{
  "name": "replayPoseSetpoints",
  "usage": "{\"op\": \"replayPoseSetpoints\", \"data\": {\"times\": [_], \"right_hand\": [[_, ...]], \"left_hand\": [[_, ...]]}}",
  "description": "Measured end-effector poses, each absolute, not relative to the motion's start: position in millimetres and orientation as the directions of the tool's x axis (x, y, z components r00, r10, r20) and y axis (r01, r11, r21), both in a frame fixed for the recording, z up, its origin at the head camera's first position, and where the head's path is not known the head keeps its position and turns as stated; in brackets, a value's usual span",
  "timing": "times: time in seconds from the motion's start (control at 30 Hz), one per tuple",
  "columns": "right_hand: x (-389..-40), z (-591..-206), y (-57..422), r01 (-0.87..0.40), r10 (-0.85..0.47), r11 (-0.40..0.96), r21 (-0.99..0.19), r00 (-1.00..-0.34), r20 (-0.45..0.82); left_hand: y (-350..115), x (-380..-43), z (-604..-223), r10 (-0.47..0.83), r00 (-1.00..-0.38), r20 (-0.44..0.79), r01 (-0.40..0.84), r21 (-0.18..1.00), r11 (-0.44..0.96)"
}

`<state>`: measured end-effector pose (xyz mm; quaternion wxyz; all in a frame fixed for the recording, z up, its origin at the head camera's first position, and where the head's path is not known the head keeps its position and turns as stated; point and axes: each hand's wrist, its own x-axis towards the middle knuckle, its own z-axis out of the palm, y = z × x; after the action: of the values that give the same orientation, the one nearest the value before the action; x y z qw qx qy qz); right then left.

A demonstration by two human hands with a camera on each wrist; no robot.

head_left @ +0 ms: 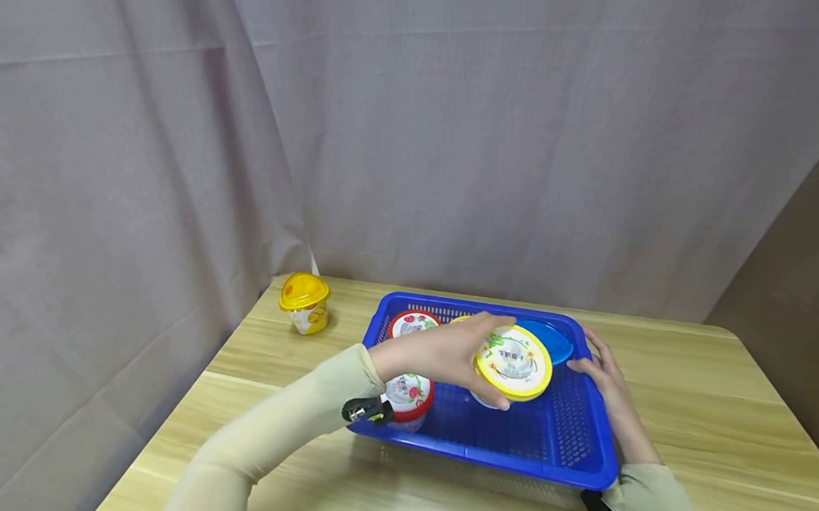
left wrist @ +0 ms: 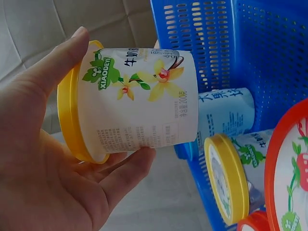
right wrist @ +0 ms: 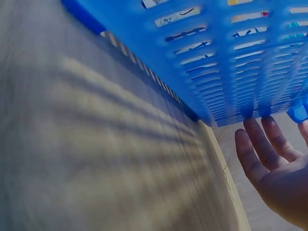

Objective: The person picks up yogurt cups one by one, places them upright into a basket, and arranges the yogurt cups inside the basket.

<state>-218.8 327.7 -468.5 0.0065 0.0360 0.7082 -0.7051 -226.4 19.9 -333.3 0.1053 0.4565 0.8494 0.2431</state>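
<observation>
My left hand (head_left: pixel 446 354) grips a white tub with a yellow lid (head_left: pixel 514 364), printed with yellow flowers, above the blue plastic basket (head_left: pixel 497 459). In the left wrist view the tub (left wrist: pixel 139 96) lies sideways, thumb on one side and fingers on the other. At the basket's right side my right hand (head_left: pixel 613 386) holds the rim, thumb over the edge and fingers against the outer wall. Inside the basket are two red-lidded tubs (head_left: pixel 413 400), another yellow-lidded tub (left wrist: pixel 228 175) and a tub with a blue lid (head_left: pixel 550 344).
A small cup with a domed yellow lid (head_left: pixel 304 303) stands on the wooden table (head_left: pixel 705 406) at the back left. Grey curtain (head_left: pixel 469 151) hangs behind the table and along its left side.
</observation>
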Motion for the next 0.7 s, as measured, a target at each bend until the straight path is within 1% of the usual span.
{"op": "replayPoseSetpoints", "data": {"times": [0.23,0.5,0.7], "right_hand": [[-218.6,-465.9,324.7,0.056,0.046,-0.063,-0.996,-0.997,-0.059],[-219.2,-469.5,324.7,0.038,0.059,-0.034,-0.999,-0.997,-0.04],[-219.6,-470.1,327.0,0.045,0.054,-0.021,-0.999,-0.998,-0.046]], "left_hand": [[34.2,-227.0,-339.3,0.839,-0.544,-0.015,0.744,0.453,0.491],[47.7,-225.0,-344.7,0.864,-0.502,-0.051,0.768,0.434,0.472],[60.1,-224.4,-347.4,0.871,-0.489,-0.056,0.779,0.421,0.465]]}}
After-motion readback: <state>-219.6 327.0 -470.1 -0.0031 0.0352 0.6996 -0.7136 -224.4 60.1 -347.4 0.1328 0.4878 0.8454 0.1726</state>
